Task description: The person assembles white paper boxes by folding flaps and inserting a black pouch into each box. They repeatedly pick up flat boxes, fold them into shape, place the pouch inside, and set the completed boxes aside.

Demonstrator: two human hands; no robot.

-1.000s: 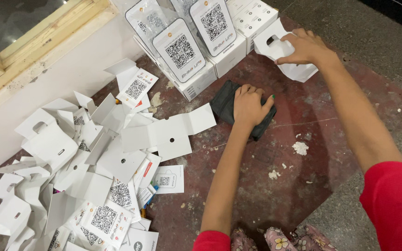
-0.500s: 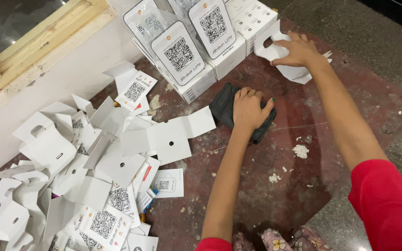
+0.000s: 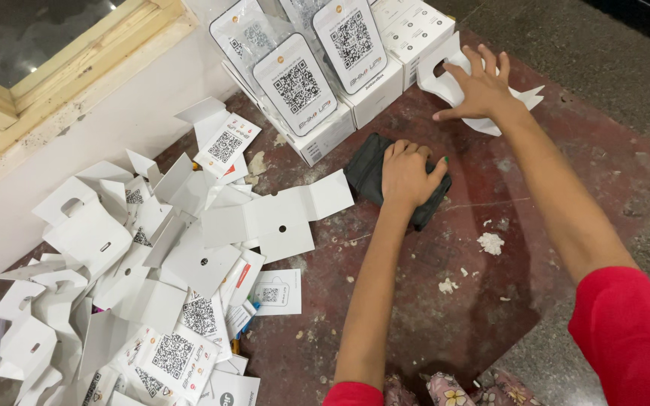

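Observation:
My left hand (image 3: 408,174) rests closed on a dark grey cloth (image 3: 368,174) lying on the red floor. My right hand (image 3: 479,86) lies flat with fingers spread on a white cardboard insert (image 3: 524,101) to the right of the white boxes. Both arms wear red sleeves. Several white boxes (image 3: 385,94) stand in a row just beyond the hands, with white plaques bearing square code patterns (image 3: 295,83) leaning on them.
A large heap of flattened white card packaging (image 3: 152,263) covers the floor at left. A white wall and wooden window frame (image 3: 54,68) run along the upper left. White crumbs (image 3: 490,242) dot the red floor; grey flooring (image 3: 641,113) lies at right.
My right hand has shifted left with the white insert and flattened onto it, fingers now spread. The left hand stays on the dark cloth.

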